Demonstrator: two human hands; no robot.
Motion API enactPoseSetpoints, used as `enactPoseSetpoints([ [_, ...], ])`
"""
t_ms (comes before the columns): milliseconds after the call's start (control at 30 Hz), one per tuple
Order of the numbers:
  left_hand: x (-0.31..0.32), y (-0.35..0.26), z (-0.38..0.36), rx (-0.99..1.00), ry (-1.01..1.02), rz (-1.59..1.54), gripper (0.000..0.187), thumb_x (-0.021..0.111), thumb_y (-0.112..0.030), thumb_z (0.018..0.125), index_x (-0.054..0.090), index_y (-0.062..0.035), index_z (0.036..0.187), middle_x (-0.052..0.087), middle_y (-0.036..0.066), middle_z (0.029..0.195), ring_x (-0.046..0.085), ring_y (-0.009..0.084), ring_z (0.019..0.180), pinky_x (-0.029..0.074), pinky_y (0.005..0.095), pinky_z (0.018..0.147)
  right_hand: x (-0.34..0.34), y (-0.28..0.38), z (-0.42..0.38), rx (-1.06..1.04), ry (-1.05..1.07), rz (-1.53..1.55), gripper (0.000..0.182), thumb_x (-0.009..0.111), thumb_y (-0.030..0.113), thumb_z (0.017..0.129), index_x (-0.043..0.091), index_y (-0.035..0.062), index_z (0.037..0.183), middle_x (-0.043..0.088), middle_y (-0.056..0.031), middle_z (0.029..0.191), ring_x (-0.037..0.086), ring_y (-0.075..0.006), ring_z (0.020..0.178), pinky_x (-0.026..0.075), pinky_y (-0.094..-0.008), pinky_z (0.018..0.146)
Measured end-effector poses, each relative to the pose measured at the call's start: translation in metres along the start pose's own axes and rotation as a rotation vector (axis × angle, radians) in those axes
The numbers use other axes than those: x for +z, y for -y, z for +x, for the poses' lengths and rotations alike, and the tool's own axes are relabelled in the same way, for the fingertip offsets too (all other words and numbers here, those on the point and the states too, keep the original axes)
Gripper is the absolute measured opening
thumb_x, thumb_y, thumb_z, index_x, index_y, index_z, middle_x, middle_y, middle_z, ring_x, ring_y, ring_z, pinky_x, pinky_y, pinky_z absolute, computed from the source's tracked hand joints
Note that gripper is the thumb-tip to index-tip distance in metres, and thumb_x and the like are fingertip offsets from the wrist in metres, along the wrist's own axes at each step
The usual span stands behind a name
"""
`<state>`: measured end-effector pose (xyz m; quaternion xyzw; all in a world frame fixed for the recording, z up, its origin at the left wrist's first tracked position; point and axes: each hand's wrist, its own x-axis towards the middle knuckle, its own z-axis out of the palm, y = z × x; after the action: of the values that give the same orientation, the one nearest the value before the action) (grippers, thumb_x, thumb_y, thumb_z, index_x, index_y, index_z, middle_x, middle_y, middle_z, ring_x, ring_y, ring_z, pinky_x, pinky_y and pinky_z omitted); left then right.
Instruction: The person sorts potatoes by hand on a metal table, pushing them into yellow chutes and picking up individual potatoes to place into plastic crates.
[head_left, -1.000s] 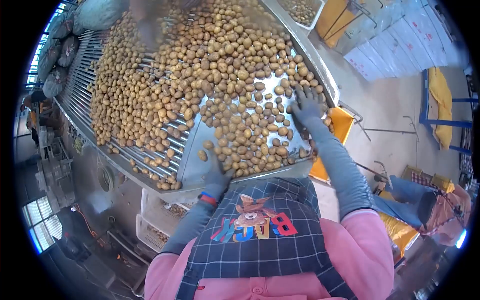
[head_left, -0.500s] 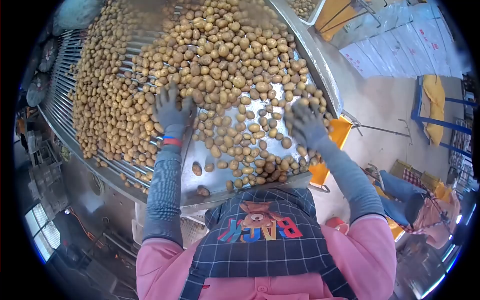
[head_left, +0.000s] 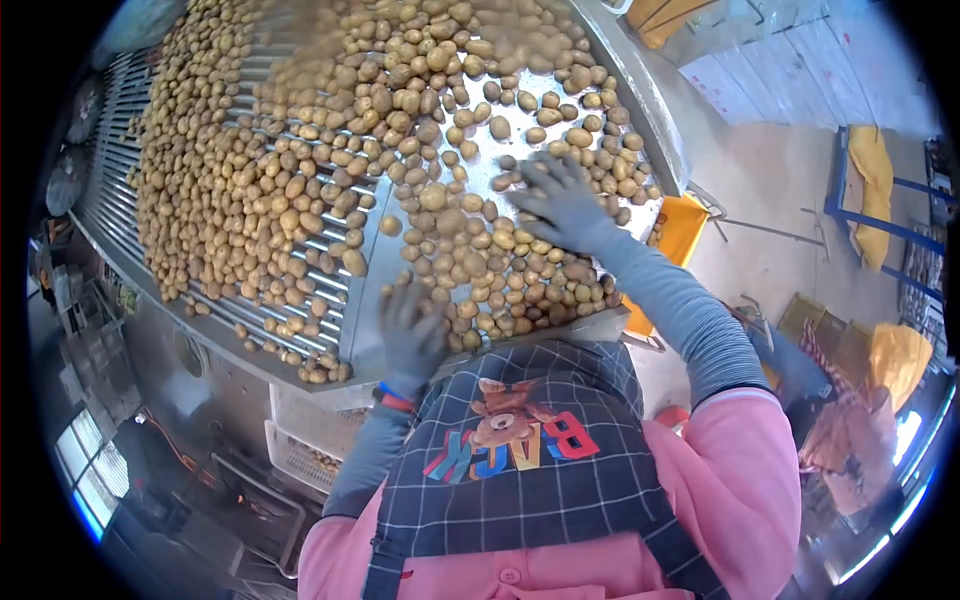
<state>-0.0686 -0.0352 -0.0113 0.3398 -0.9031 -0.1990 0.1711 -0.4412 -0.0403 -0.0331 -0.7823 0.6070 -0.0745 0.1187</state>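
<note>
Potatoes (head_left: 500, 265) lie piled on a metal tray (head_left: 372, 290) in front of my body. My left hand (head_left: 412, 335), in a grey glove, is at the tray's near edge, beside the lower left of the pile; its fingers look spread, though slightly blurred. My right hand (head_left: 568, 205), also gloved in grey, lies palm down over the right part of the pile with fingers stretched apart, touching potatoes. Neither hand is wrapped round a potato. Many more potatoes (head_left: 230, 200) cover the bars of the roller conveyor (head_left: 112, 170) to the left.
A raised metal side wall (head_left: 640, 100) bounds the tray on the right. An orange-yellow chute (head_left: 680, 235) hangs at its near right corner. Below the near edge sits a white crate (head_left: 300, 455). Blue metal frames (head_left: 900, 245) and a person's pink clothing (head_left: 850, 440) are at the far right.
My left hand has come back toward my body, to the tray's near edge. My right hand has shifted left. Potatoes have gathered nearer me, baring metal behind them.
</note>
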Motion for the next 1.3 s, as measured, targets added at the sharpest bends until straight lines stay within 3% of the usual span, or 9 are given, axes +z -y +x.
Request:
enactPoseSetpoints([
  [200,-0.004,0.027,-0.077,-0.911,0.279,-0.34,0.092,0.083,-0.036,0.074,0.038,-0.0092,0.15,0.068,0.021,0.112,0.067,0.0382,0.095,0.053,0.0475,0.083,0.015,-0.003,-0.027,0.702,-0.298,-0.204,0.037,0.057,0.038,0.093,0.063,0.0265,0.128,0.04,-0.0167,0.152,0.03,-0.0408,0.144,0.009,-0.0614,0.12],
  [367,0.01,-0.036,-0.016,-0.684,0.456,-0.04,0.099,0.074,-0.037,0.082,0.015,-0.0189,0.158,0.07,0.02,0.104,0.069,0.0391,0.09,0.054,0.047,0.078,-0.004,0.101,-0.074,0.028,0.114,0.191,0.052,0.054,0.043,0.096,0.046,0.0297,0.146,0.026,-0.0159,0.161,0.022,-0.0375,0.15,0.011,-0.0564,0.123],
  [467,0.019,-0.056,0.007,-0.655,0.491,-0.302,0.093,0.071,-0.037,0.084,0.017,-0.0203,0.158,0.068,0.019,0.105,0.068,0.0405,0.092,0.053,0.0483,0.079,-0.023,0.063,-0.107,0.223,0.359,0.227,0.055,0.061,0.036,0.092,0.047,0.0327,0.144,0.026,-0.0129,0.161,0.024,-0.0357,0.149,0.019,-0.0536,0.122],
  [667,0.084,-0.083,0.05,-0.064,0.607,-0.449,0.074,0.065,-0.027,0.091,0.03,-0.0236,0.156,0.066,0.016,0.117,0.066,0.034,0.099,0.054,0.0403,0.084,-0.037,0.004,-0.083,0.423,-0.13,-0.362,0.034,0.064,0.032,0.086,0.068,0.0323,0.12,0.049,-0.0128,0.147,0.048,-0.0355,0.133,0.045,-0.0494,0.104],
  [733,0.065,-0.092,0.068,0.024,0.617,-0.475,0.06,0.062,-0.02,0.093,0.042,-0.0183,0.15,0.066,0.016,0.118,0.066,0.0316,0.101,0.054,0.0377,0.085,-0.045,0.024,-0.032,0.646,0.148,0.245,0.023,0.064,0.029,0.086,0.072,0.0249,0.108,0.064,-0.0107,0.127,0.061,-0.0315,0.118,0.049,-0.0466,0.095],
  [933,0.019,-0.056,0.062,-0.238,0.197,-0.761,0.035,0.065,-0.014,0.089,0.065,-0.0048,0.123,0.067,0.016,0.111,0.067,0.0317,0.096,0.054,0.0369,0.082,0.02,0.1,0.044,0.583,0.288,0.305,0.027,0.061,0.024,0.089,0.066,0.0181,0.115,0.069,-0.0097,0.113,0.068,-0.0296,0.103,0.053,-0.0431,0.087],
  [1000,-0.01,-0.045,0.071,0.138,-0.176,-0.185,0.032,0.065,-0.008,0.089,0.066,-0.0024,0.121,0.068,0.013,0.116,0.067,0.0263,0.096,0.054,0.0339,0.081,0.029,0.123,0.032,0.391,0.336,0.305,0.028,0.061,0.022,0.089,0.065,0.0168,0.116,0.069,-0.0098,0.109,0.068,-0.0296,0.105,0.053,-0.0435,0.09],
  [1133,-0.007,0.042,0.026,-0.473,-0.419,-0.322,0.041,0.061,-0.001,0.091,0.06,-0.003,0.132,0.06,0.011,0.13,0.064,0.0197,0.102,0.053,0.0305,0.082,0.003,0.141,0.003,0.281,0.582,0.498,0.029,0.059,0.02,0.089,0.064,0.0174,0.118,0.07,-0.0083,0.106,0.068,-0.0299,0.103,0.052,-0.043,0.09],
  [1300,-0.01,0.068,0.005,-0.657,-0.349,-0.099,0.061,0.067,-0.013,0.087,0.047,-0.0019,0.144,0.05,0.019,0.141,0.053,0.0321,0.122,0.044,0.0411,0.1,-0.025,0.071,-0.021,0.624,-0.078,0.482,0.026,0.058,0.016,0.089,0.065,0.0172,0.114,0.069,-0.0078,0.1,0.068,-0.0305,0.095,0.054,-0.0445,0.08],
])
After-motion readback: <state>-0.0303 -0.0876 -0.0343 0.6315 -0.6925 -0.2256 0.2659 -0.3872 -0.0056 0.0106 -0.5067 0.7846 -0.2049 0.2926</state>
